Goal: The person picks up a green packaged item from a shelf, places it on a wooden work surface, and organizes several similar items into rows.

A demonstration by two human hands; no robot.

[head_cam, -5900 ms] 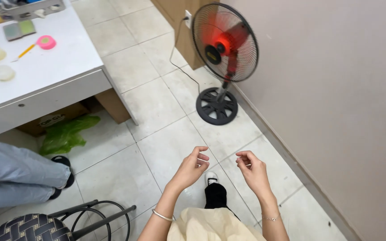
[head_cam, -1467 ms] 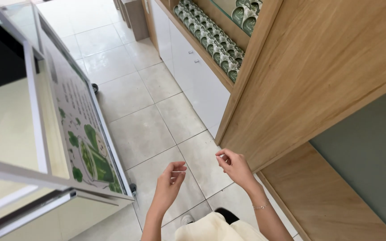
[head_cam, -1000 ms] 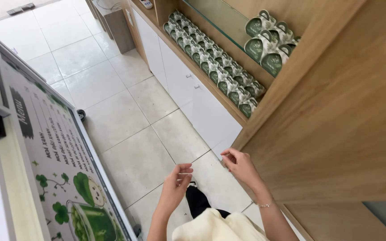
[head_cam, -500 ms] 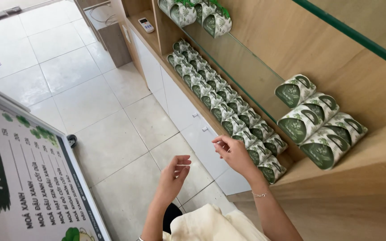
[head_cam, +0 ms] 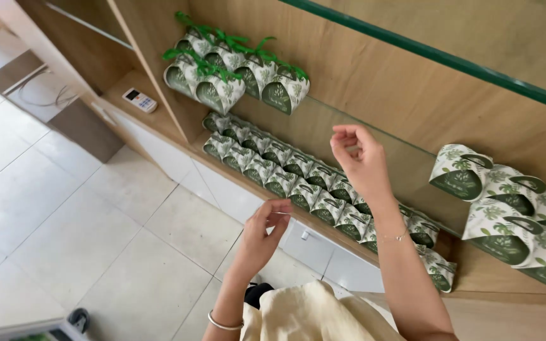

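A: Listing what the hands have: right hand [head_cam: 360, 159], raised before the glass shelf [head_cam: 323, 136], thumb and forefinger pinched together, other fingers curled. Whether something thin sits in that pinch cannot be told.

B: Left hand [head_cam: 265, 232]?

A: Lower, over the pale tiled floor [head_cam: 64, 227], fingertips likewise drawn together with nothing visible between them. A silver bangle [head_cam: 221, 322] sits on that wrist, a fine bracelet [head_cam: 392, 238] on the right.

B: Nearest stock?

A: Double row of small green-and-white leaf-print paper boxes [head_cam: 298, 183] on the lower wooden shelf [head_cam: 178, 136]. The row's long axis runs from upper left to lower right, passing just behind and below the right hand. That hand is the nearer one; the left hangs in front of the shelf edge, clear of it.

B: Other items?

A: Cluster of green-ribboned leaf-print gift boxes [head_cam: 235, 79] on the glass shelf, up and left of the right hand. Handled leaf-print boxes [head_cam: 507, 202] well to its right. Small white remote control [head_cam: 139, 100] in the far-left compartment.
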